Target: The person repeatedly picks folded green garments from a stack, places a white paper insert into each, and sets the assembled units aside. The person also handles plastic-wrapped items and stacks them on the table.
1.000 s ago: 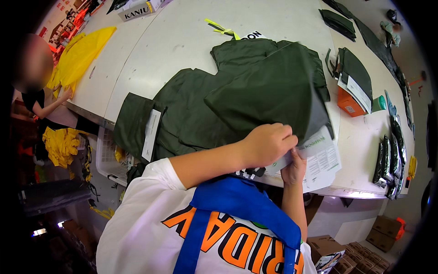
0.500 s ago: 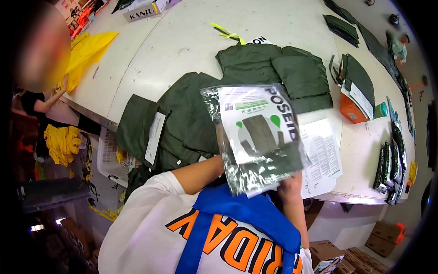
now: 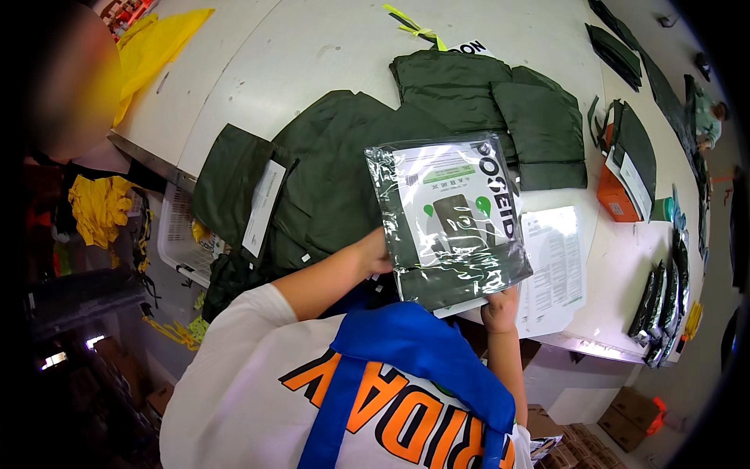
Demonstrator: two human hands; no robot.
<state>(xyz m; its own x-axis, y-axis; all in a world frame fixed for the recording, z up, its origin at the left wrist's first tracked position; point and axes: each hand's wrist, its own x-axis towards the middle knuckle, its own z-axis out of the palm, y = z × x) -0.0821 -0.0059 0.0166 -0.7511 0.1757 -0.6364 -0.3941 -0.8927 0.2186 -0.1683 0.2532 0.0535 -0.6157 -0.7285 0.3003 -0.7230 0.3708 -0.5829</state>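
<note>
both hands point(image 3: 376, 252) point(image 3: 500, 306) pinch the clear bag point(image 3: 449, 219) by its lower edge, mid-frame, fingers closed on the plastic, held up over the green jackets point(image 3: 336, 180) and leaflet point(image 3: 555, 266). that slick bag could slide out of such a thin edge grip and flop onto the table point(image 3: 297, 55). compared to half a second back it sits a bit higher and flatter toward the camera.

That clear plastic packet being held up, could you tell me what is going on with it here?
A person holds a clear plastic packet with a folded dark green garment inside, above a white table. The left hand grips its left edge and the right hand its bottom edge. More dark green garments lie spread on the table, beside a printed sheet.
</note>
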